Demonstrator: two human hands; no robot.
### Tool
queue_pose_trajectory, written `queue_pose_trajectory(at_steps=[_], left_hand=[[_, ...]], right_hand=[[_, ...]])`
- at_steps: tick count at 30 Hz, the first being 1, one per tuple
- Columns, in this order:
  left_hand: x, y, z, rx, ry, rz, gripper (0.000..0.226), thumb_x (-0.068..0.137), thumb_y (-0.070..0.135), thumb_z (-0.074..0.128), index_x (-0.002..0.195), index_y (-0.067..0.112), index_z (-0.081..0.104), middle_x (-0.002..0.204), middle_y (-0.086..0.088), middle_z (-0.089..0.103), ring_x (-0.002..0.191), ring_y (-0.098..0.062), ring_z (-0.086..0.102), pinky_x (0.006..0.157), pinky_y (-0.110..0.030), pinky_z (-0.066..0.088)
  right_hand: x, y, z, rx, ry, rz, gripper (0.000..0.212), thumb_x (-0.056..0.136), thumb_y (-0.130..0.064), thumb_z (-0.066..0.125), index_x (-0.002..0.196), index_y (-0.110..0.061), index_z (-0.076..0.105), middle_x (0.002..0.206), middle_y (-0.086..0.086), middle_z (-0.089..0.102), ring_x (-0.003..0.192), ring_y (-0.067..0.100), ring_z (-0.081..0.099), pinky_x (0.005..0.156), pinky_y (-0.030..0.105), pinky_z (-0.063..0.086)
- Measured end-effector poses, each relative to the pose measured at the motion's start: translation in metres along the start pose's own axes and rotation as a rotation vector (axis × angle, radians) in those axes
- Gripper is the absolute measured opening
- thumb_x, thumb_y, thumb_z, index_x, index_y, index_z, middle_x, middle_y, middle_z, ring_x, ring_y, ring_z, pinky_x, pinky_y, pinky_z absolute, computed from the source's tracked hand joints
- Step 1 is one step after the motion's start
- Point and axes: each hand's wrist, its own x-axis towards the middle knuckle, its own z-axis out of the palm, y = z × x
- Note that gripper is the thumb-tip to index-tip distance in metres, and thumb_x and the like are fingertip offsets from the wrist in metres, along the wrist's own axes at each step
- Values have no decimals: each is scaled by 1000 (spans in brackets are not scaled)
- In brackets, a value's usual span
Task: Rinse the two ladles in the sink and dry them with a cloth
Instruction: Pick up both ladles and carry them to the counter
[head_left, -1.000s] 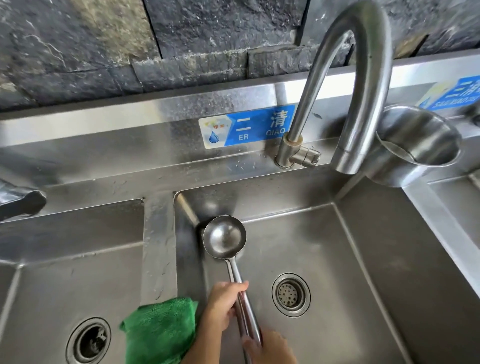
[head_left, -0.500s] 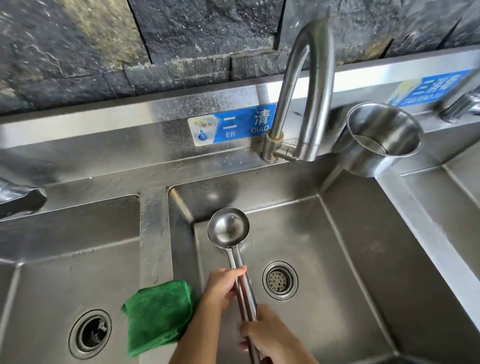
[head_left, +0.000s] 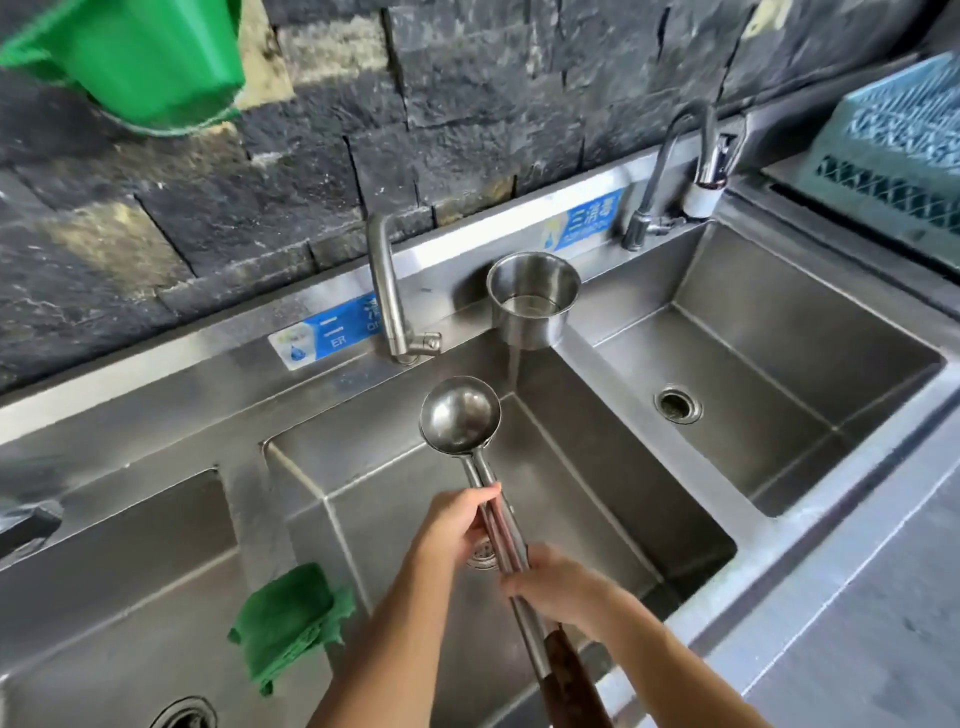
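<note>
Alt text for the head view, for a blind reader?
Left hand and right hand grip two ladles by the handles over the middle sink basin. A green cloth lies on the divider at left; a steel pot sits behind.

Wall (head_left: 467, 104): dark rough stone blocks, some with pale yellowish patches. Below it I log a steel upstand (head_left: 156, 374) catching bright glare, with two blue labels (head_left: 324, 332) stuck on. The sink (head_left: 831, 519) is a steel three-basin unit, with a swan-neck tap (head_left: 387, 291) behind the middle basin and another (head_left: 675, 156) far right. Grey counter (head_left: 883, 597) at right and a teal crate (head_left: 893, 145) beyond it. A green bucket (head_left: 145, 62) is at top left.
</note>
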Motion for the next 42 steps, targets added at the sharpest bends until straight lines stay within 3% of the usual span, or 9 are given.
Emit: queue_pose_trajectory(at_steps=[8,13,16,19,24,29,32,38,42], left_hand=[[-77,33,101,158,-190,108,15,84,9,72,94,-1,68,76,-15,69,66,-26,69,64,-33,57],[-134,24,167,235,-312,183,10,80,7,75,85,2,67,75,-15,68,70,-29,67,71,-38,55],[-175,2,209,292,-394,217,10,81,6,74,85,3,66,78,-17,68,70,-29,68,69,-38,56],[-220,-36,250,406,-477,227,9,83,9,72,80,5,65,71,-12,67,61,-24,66,57,-31,54],[-307,-127,324,572,-647,226,18,89,10,65,73,8,58,67,-11,59,54,-21,58,52,-27,48],[-402,-242,386,720,-815,157,14,91,14,63,78,8,59,72,-10,59,59,-19,61,51,-25,52],[-462,-318,419,803,-915,140,9,89,12,66,93,5,61,77,-13,61,57,-20,64,45,-23,53],[-578,-466,455,962,-1127,80,21,88,10,67,107,5,59,80,-11,59,72,-22,61,60,-30,52],[-642,-549,465,1062,-1235,38,22,88,7,66,108,4,60,78,-13,61,60,-20,65,47,-25,54]], right_hand=[[-102,27,-59,94,205,-48,39,88,-32,64,122,-11,64,100,8,67,90,21,67,88,36,58],[-180,63,-78,134,370,-78,27,94,-23,57,115,-5,63,89,2,58,77,15,55,60,22,44],[-228,99,-80,196,471,-75,34,94,-27,60,122,-7,61,98,5,60,81,16,56,63,24,45],[-280,144,-73,289,536,-85,25,96,-26,60,115,-9,61,86,0,57,70,9,52,59,20,42],[-373,235,-49,439,683,-52,15,93,-22,63,81,-15,56,71,-2,51,59,8,45,52,15,39],[-473,333,-8,591,825,59,15,88,-22,66,80,-13,57,68,0,48,57,12,43,53,26,35],[-536,391,22,667,933,168,20,88,-23,66,74,-15,55,64,-2,47,53,11,42,45,21,33],[-648,486,95,835,1069,315,21,89,-28,66,98,-9,66,77,1,56,67,14,52,62,28,42],[-708,531,146,934,1182,405,22,91,-32,65,102,-13,61,87,3,59,75,16,55,62,28,42]])
